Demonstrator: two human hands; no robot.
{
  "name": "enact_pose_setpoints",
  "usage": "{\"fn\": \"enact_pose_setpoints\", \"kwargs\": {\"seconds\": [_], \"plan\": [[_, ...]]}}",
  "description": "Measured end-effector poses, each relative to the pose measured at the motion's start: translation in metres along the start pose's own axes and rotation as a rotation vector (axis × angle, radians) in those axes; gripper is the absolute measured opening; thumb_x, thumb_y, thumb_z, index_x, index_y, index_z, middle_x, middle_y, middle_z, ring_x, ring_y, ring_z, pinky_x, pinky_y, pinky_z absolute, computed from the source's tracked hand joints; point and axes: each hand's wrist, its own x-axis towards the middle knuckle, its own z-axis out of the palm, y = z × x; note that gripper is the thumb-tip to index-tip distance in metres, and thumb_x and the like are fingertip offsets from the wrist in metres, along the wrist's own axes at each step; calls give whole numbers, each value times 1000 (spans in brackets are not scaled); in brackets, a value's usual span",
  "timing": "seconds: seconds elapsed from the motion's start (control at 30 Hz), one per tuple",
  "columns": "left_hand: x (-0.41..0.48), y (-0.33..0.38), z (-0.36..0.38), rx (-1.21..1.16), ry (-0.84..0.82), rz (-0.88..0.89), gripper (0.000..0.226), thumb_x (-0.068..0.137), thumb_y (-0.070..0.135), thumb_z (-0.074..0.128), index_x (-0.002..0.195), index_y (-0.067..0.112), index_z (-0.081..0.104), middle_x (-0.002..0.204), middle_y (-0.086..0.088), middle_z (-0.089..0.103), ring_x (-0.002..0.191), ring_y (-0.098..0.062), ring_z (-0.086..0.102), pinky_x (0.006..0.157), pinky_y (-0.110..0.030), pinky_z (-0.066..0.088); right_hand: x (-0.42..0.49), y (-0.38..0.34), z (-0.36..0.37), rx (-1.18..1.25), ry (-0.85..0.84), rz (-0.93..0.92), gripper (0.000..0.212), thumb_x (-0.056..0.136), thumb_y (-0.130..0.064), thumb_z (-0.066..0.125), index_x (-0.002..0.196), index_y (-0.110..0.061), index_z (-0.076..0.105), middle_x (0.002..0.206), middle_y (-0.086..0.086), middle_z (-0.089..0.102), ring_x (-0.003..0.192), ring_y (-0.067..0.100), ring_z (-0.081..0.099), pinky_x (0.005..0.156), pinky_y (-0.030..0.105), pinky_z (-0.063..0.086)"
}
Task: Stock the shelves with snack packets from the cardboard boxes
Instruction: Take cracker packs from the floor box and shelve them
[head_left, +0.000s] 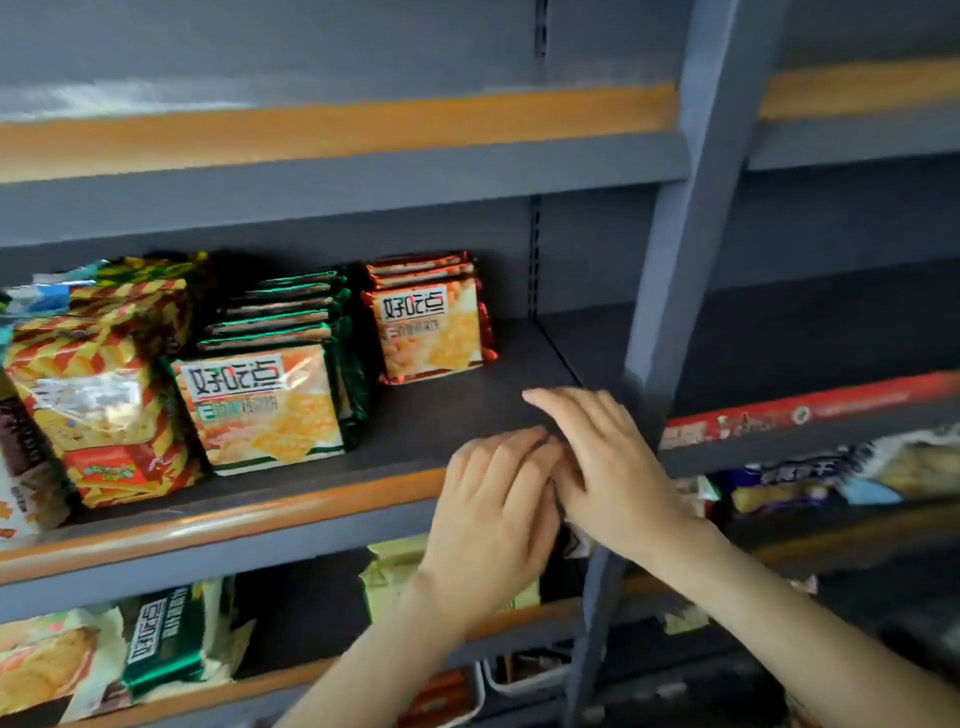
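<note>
- Both hands meet at the near edge of the middle shelf (467, 415), right of centre and just left of the grey post (691, 260).
- Seen from the back, the left hand (493, 504) has its fingers bent at the knuckles and tucked against the other palm. Whether they grip anything is hidden.
- Lying flat, the right hand (608, 457) has its fingers straight and close together, pointing far-left across the left fingertips. It curls round nothing that shows.
- A blurred scrap of a small packet (574, 543) peeks out just below where the hands touch, in front of the shelf's orange lip. I cannot tell which hand, if either, has hold of it.
- On the same shelf, far of the hands and to their left, red-edged packets (431, 327) stand upright in a short row, faces toward the camera.
- Just left of those, green-edged packets (265, 410) stand in a longer row that reaches nearer the front edge.
- Further left, yellow-and-red zigzag packets (104, 405) stand in rows, touching the green row's side.
- Bare dark shelf surface lies between the packets and the post.
- Below, on the lower shelf (291, 675), a green packet (161, 639) lies on its side at the left, and a pale packet (395, 571) stands behind the left wrist.
- Right of the post, the neighbouring shelf (810, 410) carries a red front strip, with blurred packets (779, 478) beneath it.
</note>
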Motion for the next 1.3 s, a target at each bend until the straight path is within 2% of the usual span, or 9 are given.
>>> {"fn": "enact_pose_setpoints", "kwargs": {"seconds": [0.13, 0.27, 0.4, 0.7, 0.87, 1.0, 1.13, 1.2, 1.3], "plan": [[-26, 103, 70, -210, -357, -26, 41, 89, 27, 49, 128, 16, 45, 123, -4, 58, 104, -21, 55, 88, -33, 48, -129, 65, -30, 96, -98, 251, 44, 88, -24, 47, 132, -19, 46, 122, 2, 56, 115, 14, 46, 101, 19, 33], [-49, 159, 149, -247, -747, -32, 41, 85, 34, 49, 124, 21, 53, 114, 5, 62, 99, -15, 63, 81, -27, 53, -244, 141, -39, 68, -177, 662, 46, 91, -13, 58, 136, -17, 47, 127, 2, 52, 120, 18, 46, 97, 25, 41], [-102, 204, 229, -220, -1159, -51, 47, 98, 29, 43, 144, 17, 41, 143, -1, 44, 130, -21, 44, 106, -35, 37, -368, 195, -33, 1, -351, 1020, 58, 88, -13, 61, 142, -16, 39, 134, 6, 48, 127, 25, 44, 101, 36, 41], [-332, 229, 427, -168, -1650, 46, 52, 102, 30, 33, 151, 21, 21, 159, 0, 16, 144, -19, 19, 113, -29, 23, -642, 224, 135, 42, -465, 1574, 78, 73, -6, 76, 142, -4, 39, 125, 14, 54, 109, 33, 58, 86, 38, 52], [-476, 221, 532, -91, -1811, 165, 56, 99, 30, 44, 151, 20, 25, 157, -7, 22, 142, -26, 24, 111, -35, 26, -755, 246, 301, 43, -584, 1603, 83, 52, -2, 75, 130, 0, 46, 106, 20, 62, 87, 39, 63, 67, 44, 55], [-562, 208, 599, -94, -1853, 255, 57, 98, 33, 42, 151, 21, 25, 154, -13, 26, 140, -31, 28, 111, -42, 29, -800, 273, 411, 20, -758, 1567, 102, 49, -17, 89, 136, -8, 37, 120, 23, 61, 105, 42, 62, 79, 50, 55], [-626, 184, 637, -236, -1784, 354, 53, 91, 46, 36, 131, 19, 59, 132, -22, 55, 121, -41, 53, 95, -58, 44, -826, 299, 472, -51, -787, 1607, 108, 77, -55, 69, 153, -25, -2, 158, 21, 11, 143, 45, 16, 113, 58, 18], [-649, 169, 640, -233, -1782, 463, 57, 98, 51, 24, 140, 22, 50, 141, -19, 49, 130, -37, 46, 104, -57, 34, -838, 311, 485, -48, -861, 1598, 108, 83, -62, 57, 147, -32, -25, 159, 15, -15, 146, 40, -6, 115, 57, -1], [-667, 147, 637, -328, -1701, 509, 61, 100, 55, 18, 149, 23, 35, 152, -16, 35, 141, -32, 26, 112, -50, 20, -849, 317, 499, -77, -928, 1545, 124, 72, -70, 64, 144, -33, -30, 159, 15, -15, 145, 42, -1, 111, 64, 6]]}}
